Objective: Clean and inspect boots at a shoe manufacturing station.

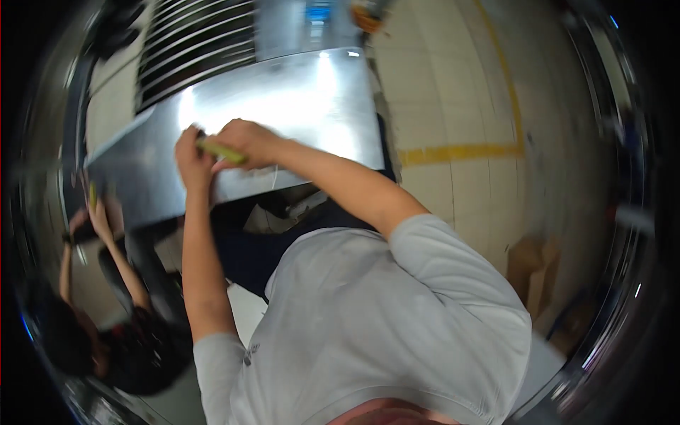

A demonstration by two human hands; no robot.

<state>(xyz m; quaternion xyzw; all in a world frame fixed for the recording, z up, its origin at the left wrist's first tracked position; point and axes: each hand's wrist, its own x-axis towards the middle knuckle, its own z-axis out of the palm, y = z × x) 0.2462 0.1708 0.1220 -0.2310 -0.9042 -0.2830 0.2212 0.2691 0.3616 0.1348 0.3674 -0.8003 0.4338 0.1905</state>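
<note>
Over a shiny sheet-metal panel [283, 106], my two hands meet close together. My right hand [251, 142] is closed at a slim yellow-green tool [223, 151] with a dark end, whose exact kind is blurred. Beside it, my left hand [191, 159] has its fingers bent in near the tool's dark end. What the left fingers pinch, if anything, is smeared by motion. Both hands are near the panel's front half; whether they touch it I cannot tell.
To the left sits another person [134, 347], a hand [99, 216] with a similar yellow tool by the panel's left end. Beyond the panel are dark slats [198, 42] and a blue item [319, 13]. Yellow floor tape [460, 153] and a cardboard box [531, 273] are at right.
</note>
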